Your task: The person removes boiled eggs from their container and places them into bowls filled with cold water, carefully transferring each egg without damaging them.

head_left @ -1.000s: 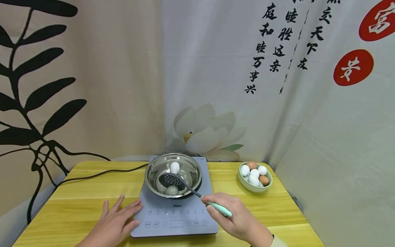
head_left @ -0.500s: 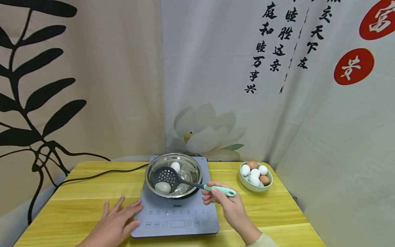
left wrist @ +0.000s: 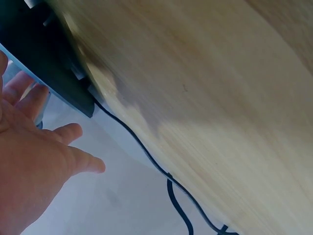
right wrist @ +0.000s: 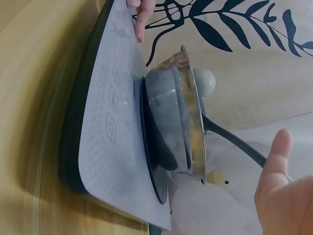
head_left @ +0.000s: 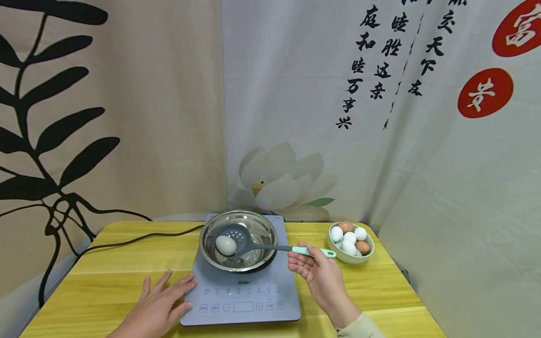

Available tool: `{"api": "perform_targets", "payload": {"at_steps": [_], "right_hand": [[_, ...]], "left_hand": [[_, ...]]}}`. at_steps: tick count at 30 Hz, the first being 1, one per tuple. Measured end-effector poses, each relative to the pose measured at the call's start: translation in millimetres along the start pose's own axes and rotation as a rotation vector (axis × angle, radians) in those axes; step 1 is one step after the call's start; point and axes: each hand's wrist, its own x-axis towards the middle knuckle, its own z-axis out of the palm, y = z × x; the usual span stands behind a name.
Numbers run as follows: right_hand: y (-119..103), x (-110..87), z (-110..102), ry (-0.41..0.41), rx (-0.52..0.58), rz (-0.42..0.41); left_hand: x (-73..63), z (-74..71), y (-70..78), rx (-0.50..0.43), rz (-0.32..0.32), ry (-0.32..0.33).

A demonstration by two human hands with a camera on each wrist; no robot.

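Note:
My right hand (head_left: pixel 319 277) holds the mint-green handle of a grey slotted skimmer (head_left: pixel 241 237), its thumb along the top. A pale egg (head_left: pixel 226 245) lies on the skimmer's perforated head, inside the outline of the steel bowl (head_left: pixel 203 244) in the head view. From the right wrist, that egg (right wrist: pixel 204 82) shows above the bowl's rim. The second egg in the bowl is mostly hidden behind the skimmer. My left hand (head_left: pixel 154 305) has its fingers spread, with fingertips at the left edge of the Haier induction cooker (head_left: pixel 241 295) beneath the bowl.
A light green bowl (head_left: pixel 342 257) of several white and brown eggs stands right of the cooker on the yellow wooden table (head_left: pixel 380 291). A black cord (head_left: pixel 139 238) runs off to the left. Printed curtains (head_left: pixel 287 103) hang behind the table.
The skimmer has slid under the nearer egg and now carries it raised. My right hand has moved right and turned palm-up along the handle. My left hand has stayed put.

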Motion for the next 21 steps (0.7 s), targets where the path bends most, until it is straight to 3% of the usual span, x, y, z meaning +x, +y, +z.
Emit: {"api": "perform_targets", "payload": {"at_steps": [9, 21], "right_hand": [[-9, -3.2, -15, 0.049, 0.016, -0.026], [-9, -4.5, -20, 0.029, 0.018, -0.025]], "left_hand": [[0.1, -0.6, 1.2, 0.005, 0.004, 0.002], [0.4, -0.1, 0.5, 0.012, -0.009, -0.014]]}}
